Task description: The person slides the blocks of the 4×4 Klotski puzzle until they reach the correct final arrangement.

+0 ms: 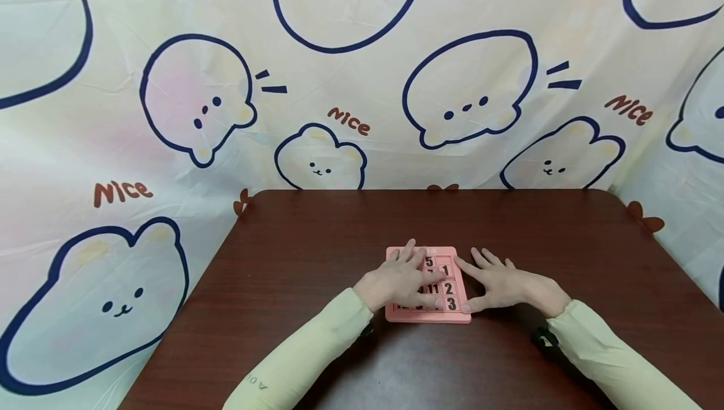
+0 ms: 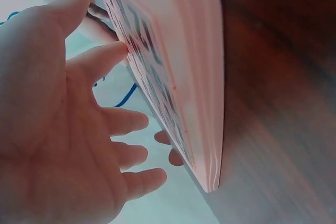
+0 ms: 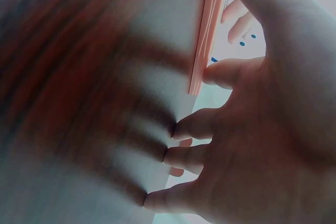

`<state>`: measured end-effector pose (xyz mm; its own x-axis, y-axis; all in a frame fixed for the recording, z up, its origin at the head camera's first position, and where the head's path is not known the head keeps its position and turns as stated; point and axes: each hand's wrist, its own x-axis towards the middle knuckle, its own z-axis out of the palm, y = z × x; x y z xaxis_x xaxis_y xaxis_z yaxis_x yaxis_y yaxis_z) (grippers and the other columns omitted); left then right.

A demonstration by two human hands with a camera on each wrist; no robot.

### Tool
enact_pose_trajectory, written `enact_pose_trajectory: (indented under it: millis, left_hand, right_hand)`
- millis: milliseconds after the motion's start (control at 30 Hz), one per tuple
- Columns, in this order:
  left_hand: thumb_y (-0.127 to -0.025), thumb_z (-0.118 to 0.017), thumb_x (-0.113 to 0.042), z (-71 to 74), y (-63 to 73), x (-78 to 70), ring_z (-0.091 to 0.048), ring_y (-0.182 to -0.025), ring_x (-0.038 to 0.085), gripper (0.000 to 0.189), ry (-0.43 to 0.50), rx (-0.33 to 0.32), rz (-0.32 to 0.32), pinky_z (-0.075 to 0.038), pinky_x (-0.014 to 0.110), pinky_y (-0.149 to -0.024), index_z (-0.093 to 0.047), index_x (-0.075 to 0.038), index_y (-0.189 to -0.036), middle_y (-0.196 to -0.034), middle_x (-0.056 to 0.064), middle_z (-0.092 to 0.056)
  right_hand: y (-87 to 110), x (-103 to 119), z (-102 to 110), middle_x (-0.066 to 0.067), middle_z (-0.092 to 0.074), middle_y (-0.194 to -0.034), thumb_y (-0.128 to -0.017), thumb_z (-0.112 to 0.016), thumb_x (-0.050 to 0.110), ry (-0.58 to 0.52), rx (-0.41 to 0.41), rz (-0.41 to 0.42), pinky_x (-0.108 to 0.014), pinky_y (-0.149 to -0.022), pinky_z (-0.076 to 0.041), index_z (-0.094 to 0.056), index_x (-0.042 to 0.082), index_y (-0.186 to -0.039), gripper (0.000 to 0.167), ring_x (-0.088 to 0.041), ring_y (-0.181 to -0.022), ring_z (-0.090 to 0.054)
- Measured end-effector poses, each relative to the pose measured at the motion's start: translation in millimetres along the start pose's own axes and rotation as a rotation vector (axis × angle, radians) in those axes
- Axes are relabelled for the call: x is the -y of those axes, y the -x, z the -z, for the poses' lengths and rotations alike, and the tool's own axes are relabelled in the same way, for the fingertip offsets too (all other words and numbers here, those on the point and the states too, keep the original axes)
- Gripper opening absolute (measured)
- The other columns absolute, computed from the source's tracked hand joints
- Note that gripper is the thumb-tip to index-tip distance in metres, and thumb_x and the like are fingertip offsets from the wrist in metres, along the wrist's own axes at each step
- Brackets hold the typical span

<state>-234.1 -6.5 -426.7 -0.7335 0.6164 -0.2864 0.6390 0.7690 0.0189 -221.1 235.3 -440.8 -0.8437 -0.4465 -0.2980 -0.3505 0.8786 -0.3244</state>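
A pink sliding number puzzle (image 1: pixel 428 317) lies flat on the table, its white tiles showing black numbers such as 5, 1, 2, 11 and 3. Over its left part my left hand (image 1: pixel 400 281) is spread, fingers extended, hiding many tiles. In the left wrist view, the index fingertip of that hand (image 2: pixel 68 114) meets the tile face of the puzzle (image 2: pixel 197 61). My right hand (image 1: pixel 500 285) is spread at the right side, thumb and index finger at the frame's edge. The right wrist view shows its other fingertips (image 3: pixel 157 199) resting on the wood.
The dark brown wooden table (image 1: pixel 317 227) extends around the puzzle on every side. Behind it hangs a pale curtain (image 1: pixel 384 77) with bear drawings and the word "Nice". A dark band (image 1: pixel 545 337) sits under the right wrist.
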Motion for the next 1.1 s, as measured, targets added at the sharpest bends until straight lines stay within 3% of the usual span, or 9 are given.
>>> enact_pose_trajectory:
  millis: [300, 500, 833, 1100]
  left_hand:
    - [-0.088, -0.041, -0.077, 1.8, -12.8, 3.8, 0.004, -0.155, 0.030, 0.067, 0.006, 0.005, 0.066, -0.014, 0.052, -0.123, -0.027, -0.054, -0.149, -0.167, 0.004, -0.009]
    - [-0.088, -0.041, -0.077, 2.3, -13.7, 2.5, 0.005, -0.155, 0.027, 0.069, 0.012, 0.016, 0.072, -0.013, 0.050, -0.124, -0.025, -0.052, -0.150, -0.167, 0.003, -0.007]
    - [-0.091, -0.038, -0.074, -3.1, 11.1, -9.0, -0.007, -0.154, 0.031, 0.072, -0.056, -0.031, -0.037, -0.022, 0.048, -0.122, -0.024, -0.042, -0.154, -0.166, 0.006, -0.015]
    - [-0.089, -0.038, -0.077, -7.8, 35.2, -20.0, -0.014, -0.153, 0.031, 0.074, -0.065, -0.042, -0.086, -0.019, 0.050, -0.122, -0.026, -0.043, -0.154, -0.165, 0.006, -0.018]
  right_hand:
    - [-0.5, 0.1, -0.9, -0.033, -0.015, -0.159, -0.077, -0.064, 0.073, 0.013, 0.004, -0.001, -0.081, -0.102, -0.015, -0.024, 0.016, -0.157, 0.106, -0.055, -0.146, -0.011]
    - [-0.2, 0.3, 0.1, -0.033, -0.015, -0.159, -0.076, -0.065, 0.073, 0.012, 0.001, -0.002, -0.081, -0.102, -0.014, -0.024, 0.016, -0.157, 0.106, -0.056, -0.146, -0.010]
    - [-0.1, 0.7, -1.0, -0.033, -0.016, -0.159, -0.076, -0.064, 0.074, 0.017, -0.010, 0.000, -0.080, -0.103, -0.015, -0.024, 0.017, -0.157, 0.106, -0.055, -0.146, -0.011]
    - [-0.6, -0.1, -2.0, -0.034, -0.016, -0.158, -0.076, -0.065, 0.073, 0.017, -0.015, 0.003, -0.081, -0.102, -0.015, -0.025, 0.016, -0.157, 0.106, -0.056, -0.145, -0.012]
